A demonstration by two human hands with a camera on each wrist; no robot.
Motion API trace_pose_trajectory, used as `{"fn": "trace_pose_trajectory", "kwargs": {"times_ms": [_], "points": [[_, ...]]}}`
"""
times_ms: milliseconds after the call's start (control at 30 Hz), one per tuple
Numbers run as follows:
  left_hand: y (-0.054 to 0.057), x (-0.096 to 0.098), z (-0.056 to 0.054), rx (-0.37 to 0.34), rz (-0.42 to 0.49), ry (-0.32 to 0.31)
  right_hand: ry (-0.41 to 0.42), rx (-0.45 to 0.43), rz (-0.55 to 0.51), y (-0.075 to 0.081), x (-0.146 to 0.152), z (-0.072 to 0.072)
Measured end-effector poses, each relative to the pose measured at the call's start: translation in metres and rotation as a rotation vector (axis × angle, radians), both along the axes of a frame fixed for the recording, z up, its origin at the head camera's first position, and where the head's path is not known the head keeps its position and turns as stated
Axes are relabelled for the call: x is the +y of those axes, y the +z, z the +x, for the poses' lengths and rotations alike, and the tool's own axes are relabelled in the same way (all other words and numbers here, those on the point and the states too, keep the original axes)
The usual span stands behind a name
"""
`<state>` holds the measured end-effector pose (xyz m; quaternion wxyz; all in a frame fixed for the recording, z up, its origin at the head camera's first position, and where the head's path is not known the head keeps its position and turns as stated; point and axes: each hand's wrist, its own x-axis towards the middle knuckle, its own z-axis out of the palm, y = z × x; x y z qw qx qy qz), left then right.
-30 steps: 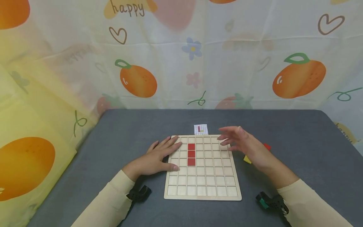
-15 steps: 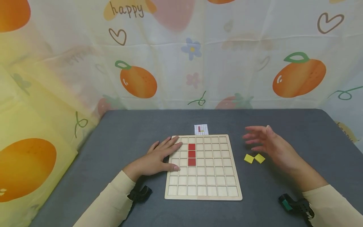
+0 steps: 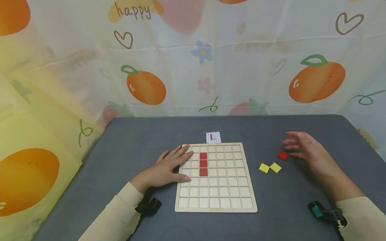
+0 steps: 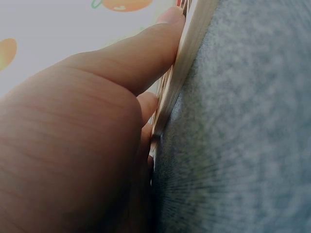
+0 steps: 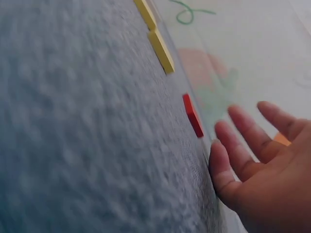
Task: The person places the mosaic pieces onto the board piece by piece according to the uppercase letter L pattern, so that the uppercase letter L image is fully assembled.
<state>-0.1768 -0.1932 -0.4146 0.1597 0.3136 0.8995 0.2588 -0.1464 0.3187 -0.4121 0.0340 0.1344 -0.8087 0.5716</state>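
A wooden grid board [image 3: 224,192] lies on the dark table with three red square tiles [image 3: 203,163] in one column of its cells. My left hand [image 3: 167,169] rests on the board's left edge, fingers spread; in the left wrist view its thumb [image 4: 146,56] lies over the rim. Right of the board, my right hand [image 3: 312,153] hovers with loosely bent fingers and holds nothing. Just beside its fingertips lies a loose red tile [image 3: 282,155], also seen in the right wrist view as a thin red tile [image 5: 193,115]. Two yellow tiles [image 3: 270,168] lie nearer the board, corners touching.
A small printed card [image 3: 213,137] with a grid pattern lies against the board's far edge. The grey table [image 3: 150,134] ends at a fruit-print cloth [image 3: 181,67] hanging behind it and on the left. Black straps with cameras [image 3: 327,213] sit at both wrists.
My right hand has moved right, from over the board's far right corner past the yellow tiles, to beside the loose red tile, which is now uncovered. My left hand has stayed in place.
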Motion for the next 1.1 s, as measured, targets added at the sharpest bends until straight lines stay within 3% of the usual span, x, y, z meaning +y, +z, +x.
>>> {"fn": "trace_pose_trajectory", "kwargs": {"times_ms": [267, 467, 700, 1100], "points": [[0.000, -0.001, 0.000, 0.007, 0.004, -0.001, -0.051, -0.099, 0.357, -0.005, 0.005, -0.001], [0.001, -0.002, 0.001, 0.003, 0.017, -0.004, -0.047, 0.008, 0.509, -0.007, 0.004, -0.002], [0.001, -0.002, 0.001, 0.002, 0.019, -0.007, -0.042, 0.112, 0.544, -0.011, 0.003, -0.003], [-0.001, -0.001, 0.000, 0.013, 0.003, -0.005, -0.105, 0.063, 0.512, -0.007, -0.004, 0.002]]}}
